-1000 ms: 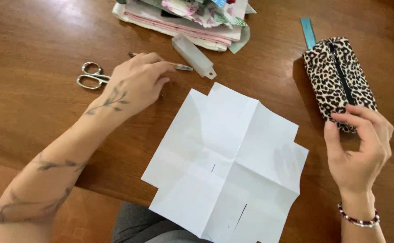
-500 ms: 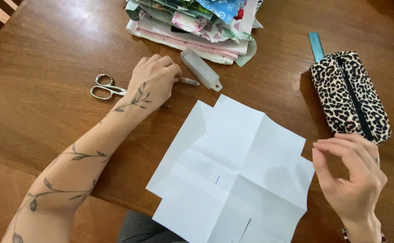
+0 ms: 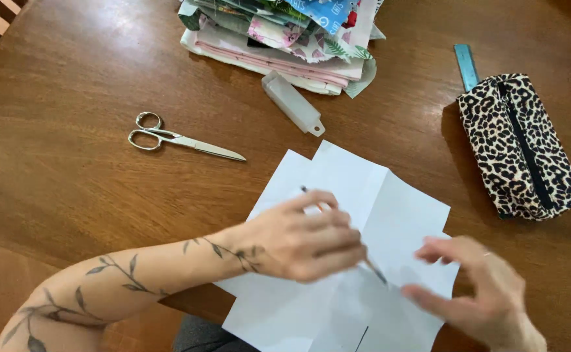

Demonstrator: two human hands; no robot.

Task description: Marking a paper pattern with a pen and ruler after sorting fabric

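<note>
On the wooden counter (image 3: 57, 169), scissors (image 3: 181, 140) lie idle at left, clear of the creased white paper (image 3: 390, 202) before me. My left hand (image 3: 305, 241) is closed around a pencil (image 3: 371, 267), tip at the sheet's middle. My right hand (image 3: 481, 293), open and blurred, should press the paper flat so the mark runs true.

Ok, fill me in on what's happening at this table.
A person sits at a wooden table with a creased white paper sheet in front of them. The left hand holds a pencil over the sheet, tip pointing down toward the paper. The right hand, blurred, hovers at the sheet's right edge. Scissors, a small translucent plastic case, a stack of printed fabrics and a leopard-print pouch lie untouched farther back.
</note>
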